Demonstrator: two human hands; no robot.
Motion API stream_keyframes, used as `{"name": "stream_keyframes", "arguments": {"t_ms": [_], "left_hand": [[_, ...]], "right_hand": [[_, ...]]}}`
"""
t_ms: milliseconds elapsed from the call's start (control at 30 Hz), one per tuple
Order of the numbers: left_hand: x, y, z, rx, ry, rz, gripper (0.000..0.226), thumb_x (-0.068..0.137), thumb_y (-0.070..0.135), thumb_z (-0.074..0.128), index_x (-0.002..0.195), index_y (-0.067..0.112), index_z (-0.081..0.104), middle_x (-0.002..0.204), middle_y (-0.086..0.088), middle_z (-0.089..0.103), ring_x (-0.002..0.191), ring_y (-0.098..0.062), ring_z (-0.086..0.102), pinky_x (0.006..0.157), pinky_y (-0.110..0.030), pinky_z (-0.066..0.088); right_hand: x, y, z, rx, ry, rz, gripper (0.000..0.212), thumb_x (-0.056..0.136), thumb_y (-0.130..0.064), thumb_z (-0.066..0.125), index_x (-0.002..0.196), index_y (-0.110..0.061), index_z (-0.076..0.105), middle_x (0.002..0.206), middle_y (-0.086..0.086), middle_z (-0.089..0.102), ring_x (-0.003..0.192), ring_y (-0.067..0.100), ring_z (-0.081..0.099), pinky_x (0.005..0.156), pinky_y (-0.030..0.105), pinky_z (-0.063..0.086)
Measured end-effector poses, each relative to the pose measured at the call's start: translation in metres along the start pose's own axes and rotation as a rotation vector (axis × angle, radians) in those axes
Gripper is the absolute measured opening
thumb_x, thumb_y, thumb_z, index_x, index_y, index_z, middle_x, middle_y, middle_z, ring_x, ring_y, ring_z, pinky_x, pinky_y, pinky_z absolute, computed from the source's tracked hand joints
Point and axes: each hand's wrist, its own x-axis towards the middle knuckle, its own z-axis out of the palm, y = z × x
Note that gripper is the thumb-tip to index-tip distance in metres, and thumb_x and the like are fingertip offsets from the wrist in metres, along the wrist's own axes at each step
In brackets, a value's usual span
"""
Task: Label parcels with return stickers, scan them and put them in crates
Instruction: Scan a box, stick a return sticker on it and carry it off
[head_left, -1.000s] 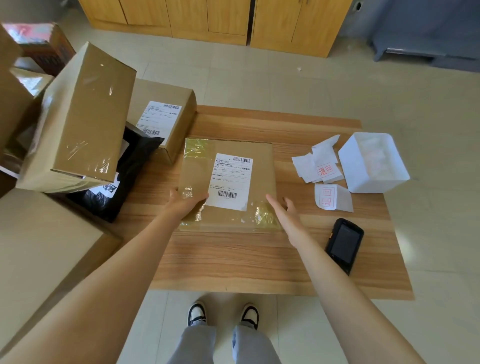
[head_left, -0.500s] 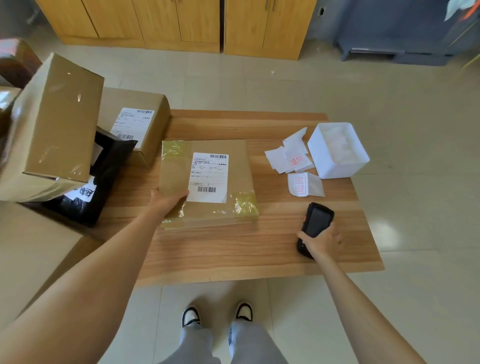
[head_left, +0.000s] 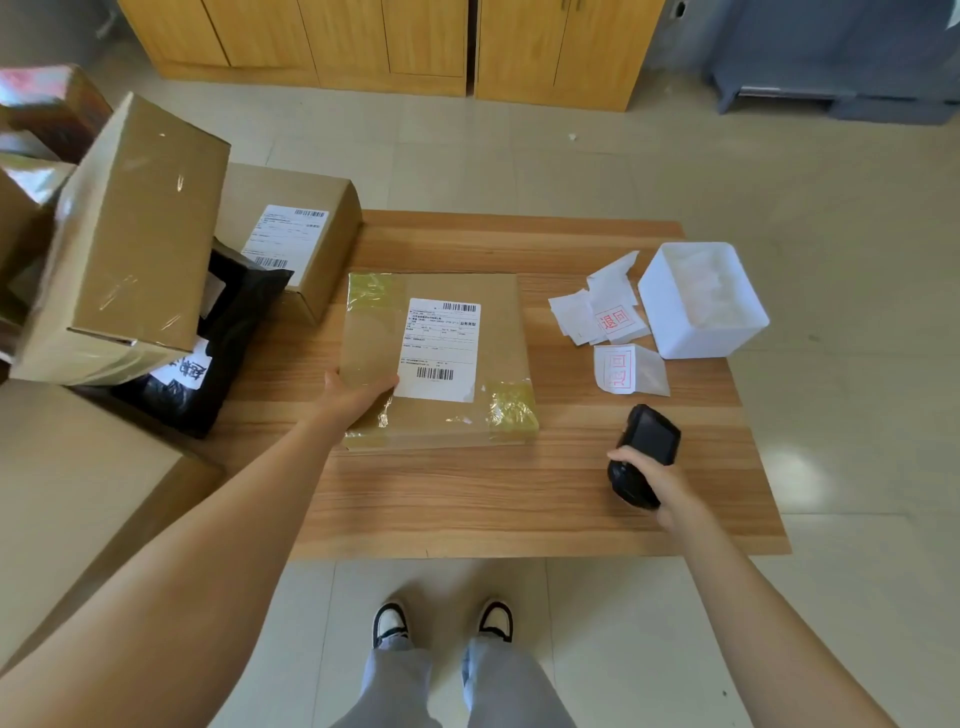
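A flat brown parcel (head_left: 498, 338) with a white shipping label (head_left: 441, 348) and yellow tape lies in the middle of the wooden table (head_left: 493, 499). My left hand (head_left: 353, 397) grips its near left corner, thumb on top. My right hand (head_left: 657, 483) is closed around the black handheld scanner (head_left: 647, 444), lifted a little off the table at the right. Return stickers with red print (head_left: 618, 319) lie in a loose heap to the parcel's right, and one more sticker (head_left: 623, 369) lies just in front of them.
A white plastic bin (head_left: 701, 301) stands at the table's far right. Cardboard boxes (head_left: 135, 234) and a black poly bag (head_left: 228, 332) pile up on the left, one labelled box (head_left: 296, 239) on the table's far left corner. Wooden cabinets (head_left: 389, 41) line the back wall.
My right hand left the parcel, moved right to the scanner and closed on it; the scanner is now raised off the table. My left hand stayed on the parcel's corner.
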Motion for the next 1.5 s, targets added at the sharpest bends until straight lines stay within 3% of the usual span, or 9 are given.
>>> {"name": "stream_keyframes", "arguments": {"t_ms": [300, 467, 600, 700, 800, 1067, 1200, 1367, 1500], "left_hand": [[0.003, -0.001, -0.003, 0.016, -0.026, -0.009, 0.091, 0.077, 0.040, 0.077, 0.145, 0.014, 0.023, 0.132, -0.008, 0.050, 0.114, -0.027, 0.053, 0.092, -0.036, 0.044], [0.001, -0.001, -0.002, 0.022, -0.043, -0.005, 0.087, 0.082, 0.037, 0.074, 0.147, 0.013, 0.020, 0.126, -0.006, 0.050, 0.097, -0.020, 0.049, 0.086, -0.030, 0.040], [0.003, -0.001, -0.001, 0.023, -0.057, -0.014, 0.086, 0.084, 0.035, 0.071, 0.148, 0.011, 0.017, 0.139, -0.011, 0.045, 0.109, -0.025, 0.052, 0.084, -0.030, 0.039], [0.005, -0.003, -0.001, 0.034, -0.060, -0.017, 0.091, 0.082, 0.039, 0.072, 0.148, 0.013, 0.016, 0.142, -0.011, 0.043, 0.123, -0.029, 0.048, 0.090, -0.033, 0.039], [0.007, -0.005, -0.002, 0.037, -0.063, -0.023, 0.093, 0.080, 0.043, 0.073, 0.148, 0.015, 0.015, 0.141, -0.010, 0.044, 0.123, -0.029, 0.048, 0.088, -0.032, 0.038], [0.014, -0.008, -0.001, 0.050, -0.061, -0.024, 0.094, 0.078, 0.045, 0.075, 0.147, 0.015, 0.018, 0.138, -0.011, 0.047, 0.120, -0.030, 0.051, 0.094, -0.036, 0.042], [0.016, -0.009, -0.004, 0.053, -0.087, -0.042, 0.100, 0.073, 0.049, 0.077, 0.146, 0.017, 0.017, 0.136, -0.012, 0.048, 0.118, -0.031, 0.052, 0.102, -0.042, 0.044], [0.020, -0.012, -0.006, 0.051, -0.094, -0.053, 0.107, 0.066, 0.054, 0.079, 0.145, 0.020, 0.016, 0.134, -0.012, 0.049, 0.114, -0.032, 0.055, 0.100, -0.047, 0.047], [0.019, -0.012, -0.005, 0.040, -0.089, -0.047, 0.104, 0.069, 0.051, 0.079, 0.146, 0.019, 0.016, 0.136, -0.012, 0.047, 0.116, -0.032, 0.053, 0.101, -0.047, 0.046]], "right_hand": [[-0.089, -0.055, 0.087, 0.600, -0.544, 0.061, 0.030, 0.070, 0.001, 0.070, 0.098, 0.003, 0.060, 0.100, 0.022, 0.064, 0.089, 0.032, 0.066, 0.076, 0.036, 0.060], [-0.123, -0.059, 0.131, 0.530, -0.733, 0.068, 0.034, 0.072, 0.000, 0.065, 0.105, 0.004, 0.058, 0.097, 0.023, 0.065, 0.082, 0.030, 0.068, 0.066, 0.031, 0.061], [-0.132, -0.050, 0.145, 0.451, -0.715, 0.094, 0.040, 0.071, 0.001, 0.068, 0.109, 0.005, 0.055, 0.093, 0.022, 0.064, 0.080, 0.031, 0.068, 0.068, 0.034, 0.061], [-0.139, -0.042, 0.148, 0.370, -0.660, 0.109, 0.028, 0.079, 0.008, 0.064, 0.106, 0.006, 0.057, 0.089, 0.022, 0.065, 0.080, 0.034, 0.068, 0.064, 0.035, 0.060], [-0.147, -0.033, 0.150, 0.320, -0.627, 0.125, 0.021, 0.081, 0.009, 0.063, 0.101, 0.007, 0.059, 0.092, 0.023, 0.063, 0.083, 0.035, 0.065, 0.062, 0.034, 0.060], [-0.158, -0.020, 0.155, 0.227, -0.552, 0.094, 0.050, 0.077, 0.011, 0.067, 0.123, 0.006, 0.049, 0.102, 0.026, 0.063, 0.077, 0.036, 0.068, 0.057, 0.034, 0.058], [-0.157, -0.017, 0.156, 0.172, -0.520, 0.053, 0.046, 0.076, 0.010, 0.068, 0.118, 0.002, 0.051, 0.100, 0.023, 0.064, 0.074, 0.036, 0.069, 0.063, 0.038, 0.060], [-0.151, -0.012, 0.154, 0.111, -0.498, -0.005, 0.050, 0.075, 0.009, 0.070, 0.119, -0.004, 0.049, 0.109, 0.023, 0.063, 0.097, 0.042, 0.066, 0.076, 0.044, 0.059], [-0.148, -0.010, 0.155, 0.106, -0.520, -0.017, 0.054, 0.075, 0.008, 0.071, 0.122, -0.005, 0.047, 0.113, 0.024, 0.063, 0.090, 0.038, 0.068, 0.073, 0.042, 0.060]]}}
